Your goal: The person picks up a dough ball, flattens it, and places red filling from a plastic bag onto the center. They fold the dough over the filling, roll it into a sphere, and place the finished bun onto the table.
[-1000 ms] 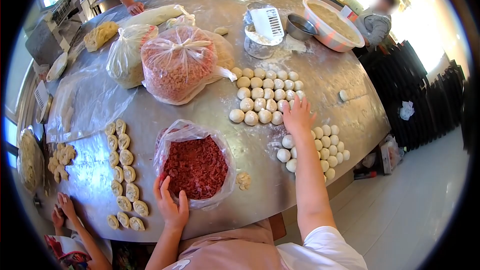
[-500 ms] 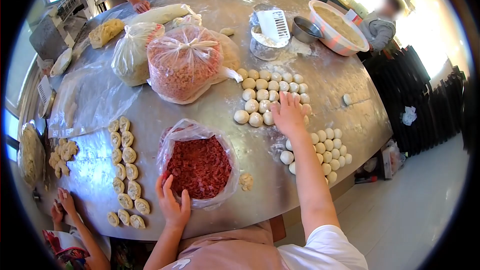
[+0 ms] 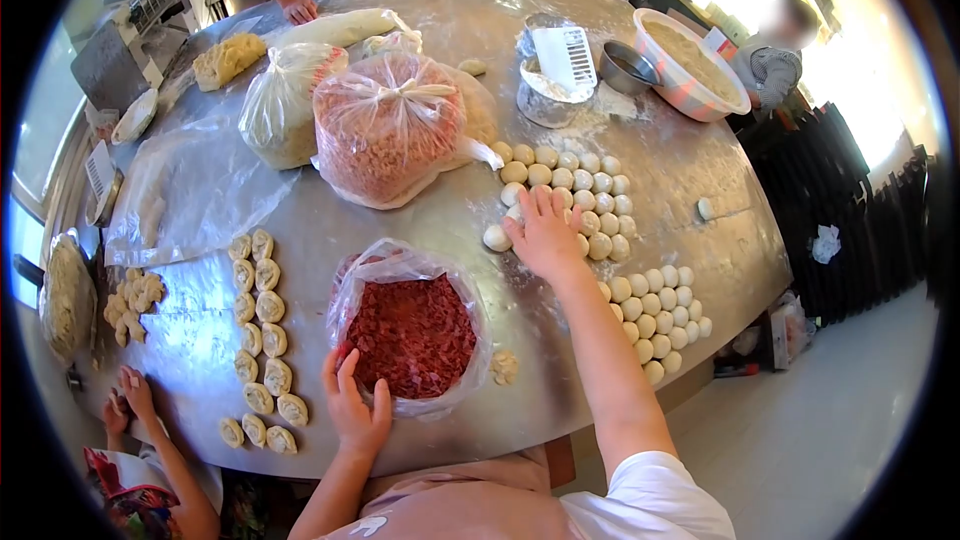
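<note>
My right hand point(image 3: 549, 233) reaches forward with fingers spread, lying over the left part of a block of round dough balls point(image 3: 607, 202) and hiding some of them. A second group of dough balls point(image 3: 655, 315) lies nearer, to the right of my forearm. My left hand point(image 3: 355, 410) rests with its fingers apart against the near left side of a clear plastic bag point(image 3: 470, 300). Inside that rolled-open bag is dark red minced meat point(image 3: 415, 335). A small flattened scrap of dough point(image 3: 504, 367) sits to the right of the bag.
Rows of shaped dough pieces point(image 3: 270, 308) lie left. Behind stand a tied bag of pink filling point(image 3: 385, 130), a flour container point(image 3: 545, 95), a metal bowl point(image 3: 628, 68) and a large basin point(image 3: 690, 65). Co-workers' hands point(image 3: 300, 10) are at the far edge and lower left.
My right hand has moved left across the block of dough balls, from its right part to its left part. My left hand stays at the meat bag. The view has shifted slightly.
</note>
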The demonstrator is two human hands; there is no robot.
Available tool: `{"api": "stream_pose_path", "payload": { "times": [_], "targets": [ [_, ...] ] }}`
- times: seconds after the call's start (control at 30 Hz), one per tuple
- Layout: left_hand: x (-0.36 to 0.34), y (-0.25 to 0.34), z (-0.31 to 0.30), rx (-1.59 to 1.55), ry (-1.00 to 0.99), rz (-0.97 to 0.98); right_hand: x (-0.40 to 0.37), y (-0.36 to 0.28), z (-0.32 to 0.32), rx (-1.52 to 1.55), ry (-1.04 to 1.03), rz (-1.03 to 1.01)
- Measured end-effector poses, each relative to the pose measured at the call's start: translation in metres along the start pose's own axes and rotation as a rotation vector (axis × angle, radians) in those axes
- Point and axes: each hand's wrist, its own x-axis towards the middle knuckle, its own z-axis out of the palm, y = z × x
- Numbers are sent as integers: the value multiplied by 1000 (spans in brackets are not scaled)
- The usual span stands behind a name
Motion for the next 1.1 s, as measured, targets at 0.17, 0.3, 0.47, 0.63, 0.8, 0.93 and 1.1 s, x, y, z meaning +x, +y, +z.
{"api": "stream_pose_path", "payload": {
  "times": [0.17, 0.3, 0.47, 0.63, 0.8, 0.93, 1.1],
  "targets": [
    [0, -1, 0, -18, 2, -11, 5, -4, 2, -5, 0, -2],
    [-1, -3, 3, -10, 2, -5, 23, -3, 1, 13, 40, 25],
    [-2, -3, 2, -2, 3, -15, 43, -10, 4, 43, -25, 43],
    [-1, -1, 4, -9, 6, -13, 44, -7, -9, 83, -76, 47],
    [-1, 0, 4, -8, 7, -15, 45, 28, -8, 48, 55, 170],
    [-1, 1, 4, 6, 7, -12, 42, 44, -7, 28, 17, 179],
    [-1, 0, 3, -8, 6, -7, 43, 61, -14, 35, 54, 222]
  ]
}}
